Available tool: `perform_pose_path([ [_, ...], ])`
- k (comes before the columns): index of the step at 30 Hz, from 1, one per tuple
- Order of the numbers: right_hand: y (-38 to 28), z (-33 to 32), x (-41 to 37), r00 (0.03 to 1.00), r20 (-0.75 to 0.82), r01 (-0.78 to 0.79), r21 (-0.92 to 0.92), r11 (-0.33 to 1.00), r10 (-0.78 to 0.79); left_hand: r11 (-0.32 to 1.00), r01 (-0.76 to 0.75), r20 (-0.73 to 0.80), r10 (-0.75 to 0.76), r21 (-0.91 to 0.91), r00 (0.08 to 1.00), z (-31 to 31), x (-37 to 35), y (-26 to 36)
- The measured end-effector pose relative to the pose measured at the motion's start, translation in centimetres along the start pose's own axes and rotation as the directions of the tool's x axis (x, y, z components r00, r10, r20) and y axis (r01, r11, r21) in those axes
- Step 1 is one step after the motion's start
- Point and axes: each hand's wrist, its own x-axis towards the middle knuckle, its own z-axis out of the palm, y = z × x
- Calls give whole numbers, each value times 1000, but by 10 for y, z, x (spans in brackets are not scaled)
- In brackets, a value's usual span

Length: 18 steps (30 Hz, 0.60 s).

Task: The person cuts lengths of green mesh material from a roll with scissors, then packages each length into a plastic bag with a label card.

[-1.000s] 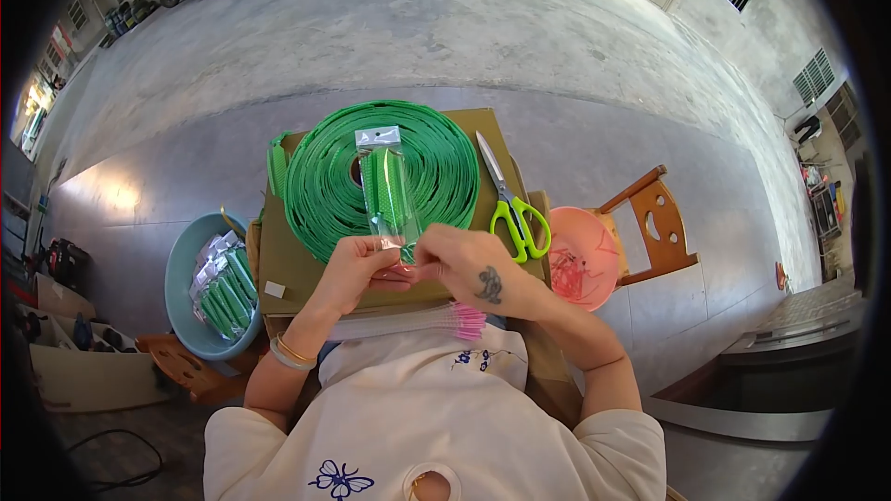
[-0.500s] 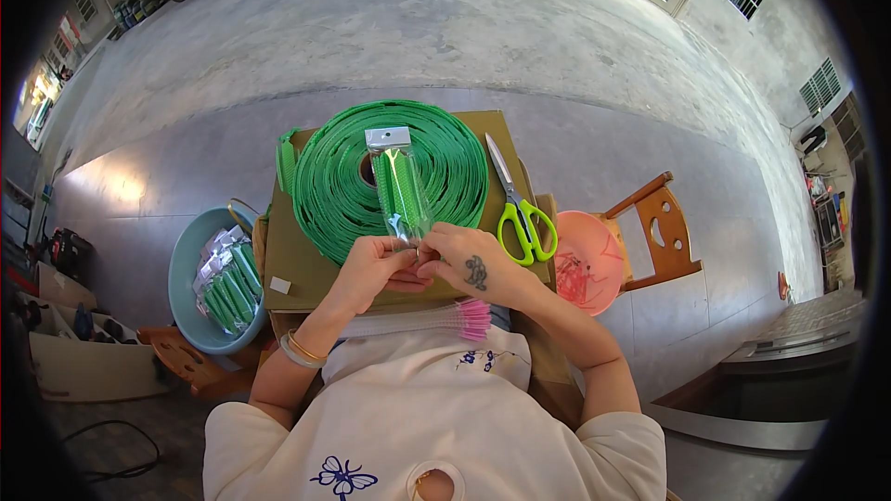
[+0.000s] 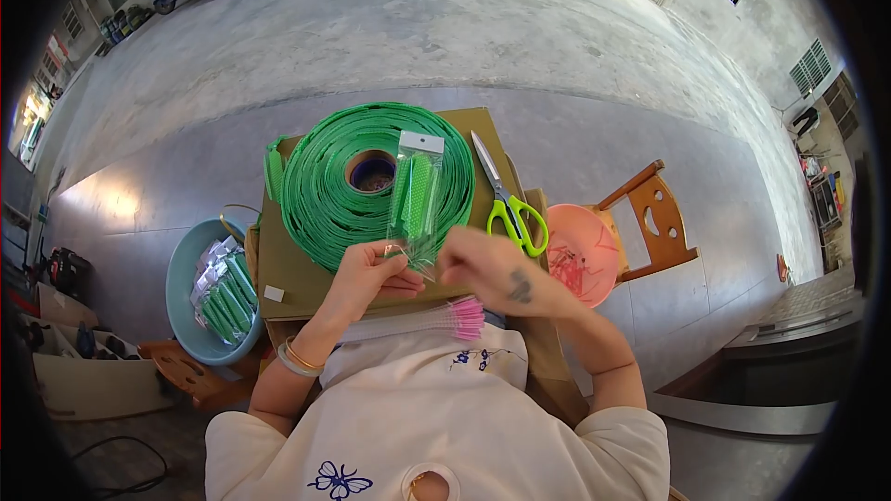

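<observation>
My left hand (image 3: 369, 276) pinches the lower end of a clear plastic bag (image 3: 416, 190) with a folded strip of green mesh inside. The bag's white header tab points away from me, and the bag overlaps a large flat roll of green mesh (image 3: 320, 176). Just right of the bag's lower end is my right hand (image 3: 499, 269), blurred by motion, with its fingers curled. Green-handled scissors (image 3: 515, 213) lie beyond it, blades pointing away. Close to my body rests a bundle of thin clear strips with pink ends (image 3: 459, 318).
The roll and scissors lie on a cardboard box (image 3: 306, 292). At the left, a blue basin (image 3: 176, 301) holds several filled green packets. To the right, a pink basin (image 3: 603, 232) with pink scraps stands by a wooden chair (image 3: 656, 223).
My right hand has come away from the bag's lower end toward the right. My left hand keeps hold of the bag, which now leans slightly right.
</observation>
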Motion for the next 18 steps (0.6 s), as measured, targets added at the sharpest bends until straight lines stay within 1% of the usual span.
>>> perform_pose_path([
  [1,7,-21,-5,990,-118,-64,123,990,79,1000,31,-5,-31,-3,1000,3,-5,7],
  [2,22,-44,-11,946,-249,-184,110,977,206,998,62,-8,-62,-7,998,5,-9,12],
  [3,43,-67,-20,870,-377,-298,111,948,318,997,80,10,-80,22,997,5,-11,13],
  [5,104,-98,-48,692,-535,-556,33,831,485,991,102,40,-106,83,994,4,-14,17],
  [7,174,-96,-92,596,-493,-641,183,745,634,987,108,15,-111,118,994,7,-18,21],
  [9,254,-66,-143,523,-445,-708,248,661,727,982,109,-2,-110,155,994,7,-19,22],
  [11,286,-37,-169,553,-298,-777,152,611,778,977,95,-18,-93,193,995,3,-19,21],
  [13,300,-7,-181,405,-377,-895,24,446,833,975,77,-4,-78,207,997,1,-21,19],
  [15,302,11,-187,545,-339,-838,-243,488,767,971,64,-1,-65,232,998,1,-24,19],
  [18,291,16,-182,653,-311,-744,-433,509,691,970,49,4,-51,237,999,-1,-28,21],
])
